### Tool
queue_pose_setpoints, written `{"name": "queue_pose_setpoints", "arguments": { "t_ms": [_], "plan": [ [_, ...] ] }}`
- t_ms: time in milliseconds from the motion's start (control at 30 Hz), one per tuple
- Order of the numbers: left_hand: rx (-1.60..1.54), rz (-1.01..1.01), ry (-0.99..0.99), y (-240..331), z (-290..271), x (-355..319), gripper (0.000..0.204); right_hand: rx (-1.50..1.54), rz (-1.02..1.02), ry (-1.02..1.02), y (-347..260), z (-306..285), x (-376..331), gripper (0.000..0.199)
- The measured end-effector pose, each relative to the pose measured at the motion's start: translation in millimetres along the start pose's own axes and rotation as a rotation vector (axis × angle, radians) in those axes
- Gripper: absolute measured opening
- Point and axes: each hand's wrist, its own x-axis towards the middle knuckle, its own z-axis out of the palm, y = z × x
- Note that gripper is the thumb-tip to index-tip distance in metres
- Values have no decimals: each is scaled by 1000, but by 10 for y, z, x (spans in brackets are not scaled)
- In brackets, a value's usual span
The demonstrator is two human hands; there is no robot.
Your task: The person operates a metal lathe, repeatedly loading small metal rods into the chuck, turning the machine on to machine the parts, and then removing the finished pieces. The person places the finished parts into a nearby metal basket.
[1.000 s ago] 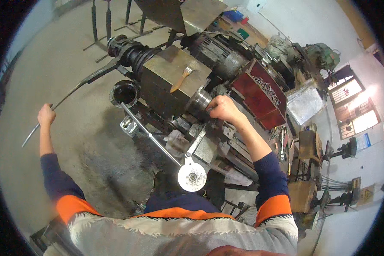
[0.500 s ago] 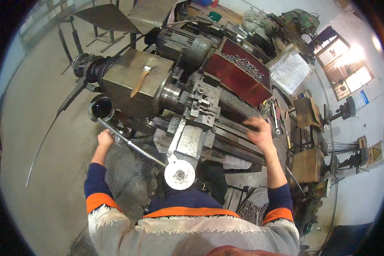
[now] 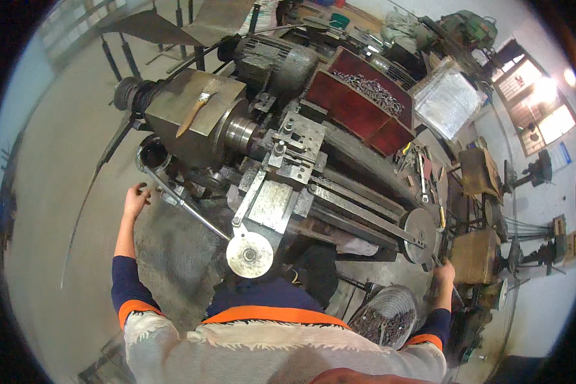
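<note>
At the left, my left hand [image 3: 136, 198] is off the long metal lever [image 3: 189, 208], its fingers partly curled and apart with nothing visible in them. My right hand [image 3: 444, 272] is at the far right, closed around a thin metal rod [image 3: 458, 297] beside the round metal disc [image 3: 420, 235]. In front of me stands a lathe-like machine, with a steel tool block [image 3: 294, 148] beside its shiny spindle chuck [image 3: 242, 133]. A round pale dial plate [image 3: 249, 255] sits at the slide's near end.
A wooden-handled brush [image 3: 193, 115] lies on the headstock. Behind the slide stands a red box [image 3: 365, 118] of small metal parts. Wrenches [image 3: 424, 176] lie to its right. A mesh basket [image 3: 400, 301] of dark parts is near my right arm.
My left hand has moved left, away from the lever. My right hand has gone from above the bed rails down and right onto the rod. The view has shifted slightly.
</note>
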Motion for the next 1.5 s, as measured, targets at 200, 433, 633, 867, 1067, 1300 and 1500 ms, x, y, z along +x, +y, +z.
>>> {"name": "queue_pose_setpoints", "arguments": {
  "t_ms": [200,433,633,867,1067,1300,1500],
  "plan": [
    [-372,-167,245,886,246,-148,42,-126,144,-91,638,381,53,41],
    [-634,-238,368,1049,656,42,32,-56,341,-117,241,423,-589,33],
    [-698,-213,522,919,855,225,28,-49,377,93,-30,584,-1169,33],
    [-672,-190,547,959,827,187,16,81,453,71,-339,505,-1434,36],
    [-666,-201,557,1049,801,155,19,63,500,32,-478,412,-1474,37],
    [-637,-184,566,1081,819,171,13,73,490,18,-624,267,-1528,37],
    [-626,-191,532,1020,791,189,14,119,448,29,-620,256,-1550,34]
  ]
}}
